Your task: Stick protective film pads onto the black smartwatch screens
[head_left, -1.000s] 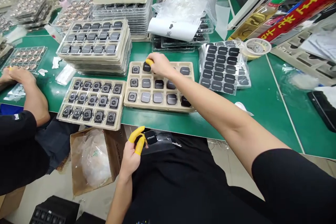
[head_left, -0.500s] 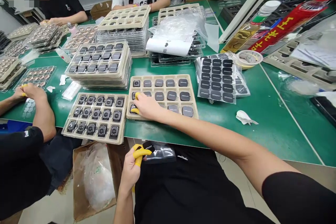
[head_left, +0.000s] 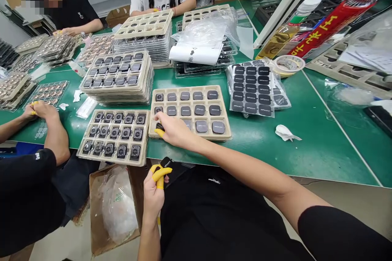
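My left hand (head_left: 155, 185), with yellow finger cots, is closed on a small black square watch case (head_left: 166, 162) over my lap; white print shows on its face. At the front left corner of a beige compartment tray (head_left: 228, 133), my right hand (head_left: 173, 128) pinches another black watch case (head_left: 159, 126), which looks tilted; my fingers partly cover it. Most compartments hold squares with a dark printed cover (head_left: 200, 110). Two in the left column show round sensor backs (head_left: 159, 97). Left of it, a second beige tray (head_left: 143, 159) holds watch cases with sensor backs showing.
Stacked trays (head_left: 118, 89) stand behind. Sheets of black printed stickers (head_left: 251, 89) and a tape roll (head_left: 288, 65) lie right, near a crumpled tissue (head_left: 285, 133). A co-worker's hands (head_left: 41, 108) work at left. A cardboard box (head_left: 98, 228) sits below the table edge.
My right hand has closed on the watch case in the front left compartment and drawn slightly toward me. My left hand has risen slightly with its watch case, whose angle has changed.
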The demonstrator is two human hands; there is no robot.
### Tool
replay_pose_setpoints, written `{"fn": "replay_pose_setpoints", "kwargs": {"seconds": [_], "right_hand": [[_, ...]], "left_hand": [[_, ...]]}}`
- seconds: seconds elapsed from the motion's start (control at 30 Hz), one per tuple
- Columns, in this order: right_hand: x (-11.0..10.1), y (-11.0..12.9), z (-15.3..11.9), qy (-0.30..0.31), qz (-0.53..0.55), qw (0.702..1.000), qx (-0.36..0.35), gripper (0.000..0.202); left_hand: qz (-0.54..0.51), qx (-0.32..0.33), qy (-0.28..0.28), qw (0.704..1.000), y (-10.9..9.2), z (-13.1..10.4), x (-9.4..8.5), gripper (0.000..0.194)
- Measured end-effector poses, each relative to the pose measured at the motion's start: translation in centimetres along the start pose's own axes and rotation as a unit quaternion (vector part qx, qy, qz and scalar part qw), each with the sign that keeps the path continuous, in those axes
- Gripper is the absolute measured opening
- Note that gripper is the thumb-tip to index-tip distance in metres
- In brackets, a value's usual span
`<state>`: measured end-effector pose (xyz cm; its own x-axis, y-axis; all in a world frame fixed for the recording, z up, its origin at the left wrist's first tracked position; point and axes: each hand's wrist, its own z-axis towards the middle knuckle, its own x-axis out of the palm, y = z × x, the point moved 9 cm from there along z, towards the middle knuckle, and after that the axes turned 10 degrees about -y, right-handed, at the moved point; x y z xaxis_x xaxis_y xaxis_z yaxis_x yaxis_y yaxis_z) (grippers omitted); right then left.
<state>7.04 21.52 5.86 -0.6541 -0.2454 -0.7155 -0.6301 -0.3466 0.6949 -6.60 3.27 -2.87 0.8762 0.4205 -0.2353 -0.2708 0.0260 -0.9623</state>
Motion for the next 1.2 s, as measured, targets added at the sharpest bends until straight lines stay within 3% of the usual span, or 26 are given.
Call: {"fn": "replay_pose_setpoints", "kwargs": {"seconds": [0.13,0.23,0.3,0.4,0.53,0.63,0.77,0.93,1.03,1.2], "right_hand": [[-0.9,-0.3,-6.6,0.014,0.114,0.993,-0.003,0.017],[-0.7,-1.6,-10.9,0.000,0.226,0.973,0.048,0.011],[-0.3,-2.8,-12.8,-0.023,0.276,0.956,0.092,0.012],[0.1,-3.9,-14.2,-0.031,0.297,0.946,0.128,0.018],[-1.0,-4.3,-14.9,-0.077,0.319,0.938,0.109,0.025],[-2.3,-4.5,-15.5,-0.138,0.311,0.937,0.085,0.020],[-2.8,-5.7,-16.3,-0.160,0.320,0.928,0.103,0.015],[-4.0,-6.7,-17.0,-0.189,0.313,0.925,0.100,0.023],[-4.0,-6.6,-17.2,-0.187,0.309,0.927,0.100,0.028],[-3.2,-5.5,-16.8,-0.149,0.326,0.929,0.093,0.025]], "left_hand": [[0.045,0.106,0.008,0.993,-3.4,0.2,1.1,0.028],[0.081,0.219,0.053,0.971,-5.8,-0.7,3.2,0.048],[0.113,0.268,0.078,0.954,-6.3,-1.4,4.6,0.058],[0.150,0.293,0.073,0.942,-6.4,-1.8,5.5,0.046],[0.099,0.245,0.082,0.961,-7.1,-1.6,6.2,0.029],[0.049,0.146,0.123,0.980,-7.0,-1.3,7.1,0.029],[-0.023,0.015,0.178,0.984,-5.6,-1.4,7.9,0.038],[-0.111,-0.077,0.103,0.986,-3.7,-0.1,5.9,0.037],[-0.122,-0.099,0.072,0.985,-3.1,0.2,5.5,0.034],[-0.103,-0.041,0.136,0.984,-4.5,-0.6,6.9,0.025]]}}
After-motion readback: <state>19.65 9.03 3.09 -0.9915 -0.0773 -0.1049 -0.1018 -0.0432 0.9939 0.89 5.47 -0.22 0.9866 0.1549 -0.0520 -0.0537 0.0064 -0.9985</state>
